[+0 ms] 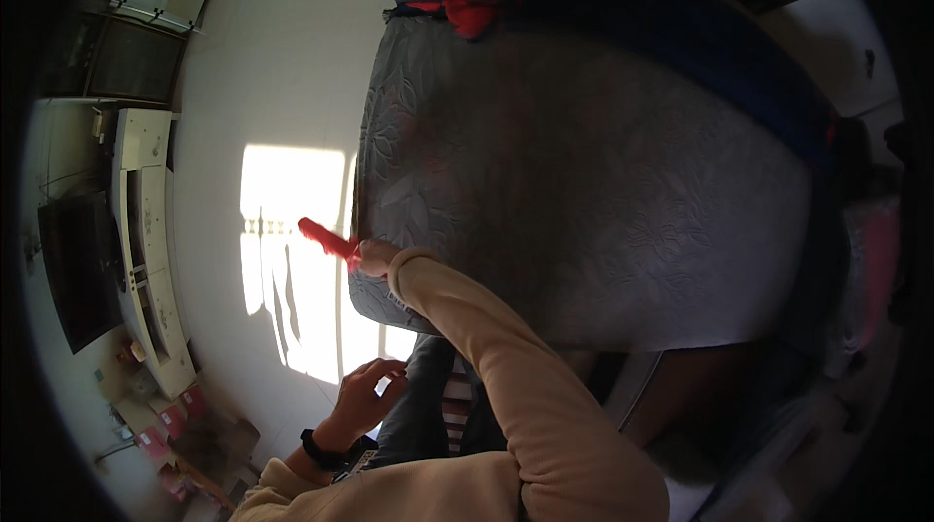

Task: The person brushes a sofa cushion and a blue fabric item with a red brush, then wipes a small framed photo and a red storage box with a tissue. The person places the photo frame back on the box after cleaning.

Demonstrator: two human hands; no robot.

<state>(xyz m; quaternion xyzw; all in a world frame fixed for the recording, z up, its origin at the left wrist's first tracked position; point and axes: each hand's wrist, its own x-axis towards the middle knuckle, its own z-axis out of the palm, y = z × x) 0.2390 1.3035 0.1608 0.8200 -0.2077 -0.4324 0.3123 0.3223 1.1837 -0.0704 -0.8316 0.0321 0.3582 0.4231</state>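
Note:
My right hand (pixel 376 259) reaches across to the near left corner of a large grey padded surface (pixel 635 215), a mattress or long seat cushion embossed with leaves and flowers. Gripped in it is a red brush-like tool (pixel 321 236), whose long end sticks out past the padding's edge, over the sunlit floor. Blur hides whether it has bristles. My left hand (pixel 368 391) holds nothing and hangs beside my dark trouser leg (pixel 416 405), fingers loosely curled and apart. A black watch (pixel 321 451) is on that wrist.
Dark blue fabric (pixel 657 55) and bunched red cloth (pixel 467 15) lie along the padding's far side. Across the pale floor (pixel 270 69) stand a white TV cabinet (pixel 149 230) and a dark television (pixel 80 270). Several red boxes (pixel 171 420) are at the lower left.

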